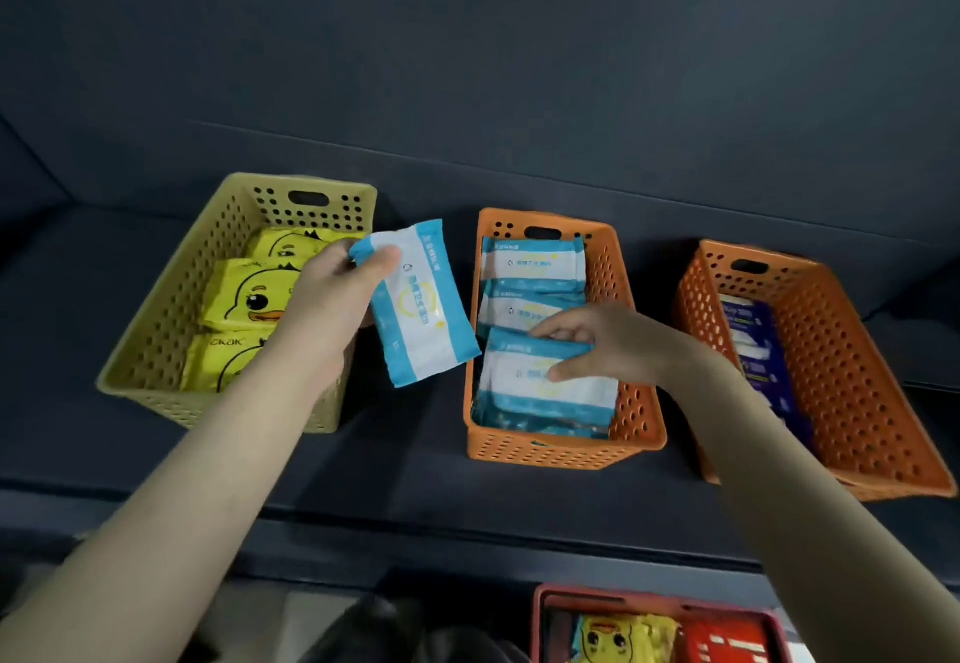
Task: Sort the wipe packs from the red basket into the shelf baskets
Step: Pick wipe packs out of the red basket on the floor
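My left hand grips a blue-and-white wipe pack by its top corner, holding it in the air between the yellow-beige basket and the middle orange basket. My right hand reaches into the middle orange basket and pinches the front blue-and-white pack at its upper edge. Two more packs of the same kind lie behind it. The red basket sits at the bottom edge, with a yellow duck pack and a red pack inside.
The yellow-beige basket holds three yellow duck packs. A second orange basket at the right holds dark blue packs. All three stand on a dark shelf with a dark back wall. A dark object lies below at bottom centre.
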{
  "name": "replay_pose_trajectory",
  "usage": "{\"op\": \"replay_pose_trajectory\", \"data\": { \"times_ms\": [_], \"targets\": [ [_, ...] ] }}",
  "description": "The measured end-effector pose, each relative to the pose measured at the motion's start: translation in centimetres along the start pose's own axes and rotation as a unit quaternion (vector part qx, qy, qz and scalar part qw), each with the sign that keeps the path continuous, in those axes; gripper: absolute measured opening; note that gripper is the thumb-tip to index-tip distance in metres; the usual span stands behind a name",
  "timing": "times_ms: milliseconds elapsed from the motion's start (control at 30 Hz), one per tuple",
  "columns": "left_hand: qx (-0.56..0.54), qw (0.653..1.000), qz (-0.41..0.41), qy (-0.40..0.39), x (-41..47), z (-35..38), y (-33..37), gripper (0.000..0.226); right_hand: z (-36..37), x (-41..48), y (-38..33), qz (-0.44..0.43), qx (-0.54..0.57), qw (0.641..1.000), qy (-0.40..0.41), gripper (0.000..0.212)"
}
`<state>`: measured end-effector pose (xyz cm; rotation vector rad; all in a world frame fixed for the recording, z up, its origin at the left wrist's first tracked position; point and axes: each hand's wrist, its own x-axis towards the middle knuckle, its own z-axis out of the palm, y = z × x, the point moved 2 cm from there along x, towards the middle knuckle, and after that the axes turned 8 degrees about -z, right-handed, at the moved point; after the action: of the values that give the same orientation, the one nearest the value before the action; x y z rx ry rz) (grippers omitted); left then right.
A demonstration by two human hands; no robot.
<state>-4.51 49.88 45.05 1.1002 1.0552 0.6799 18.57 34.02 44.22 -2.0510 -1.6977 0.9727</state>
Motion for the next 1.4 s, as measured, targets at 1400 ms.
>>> {"op": "replay_pose_trajectory", "data": {
  "times_ms": [1400],
  "targets": [
    [-0.103, 0.976, -0.081, -0.172, 3.4, 6.3, -0.3, 0.004, -0.8, 1.8, -2.8, 0.082, 0.553, 0.783, 0.271, 0.031]
  ]
}}
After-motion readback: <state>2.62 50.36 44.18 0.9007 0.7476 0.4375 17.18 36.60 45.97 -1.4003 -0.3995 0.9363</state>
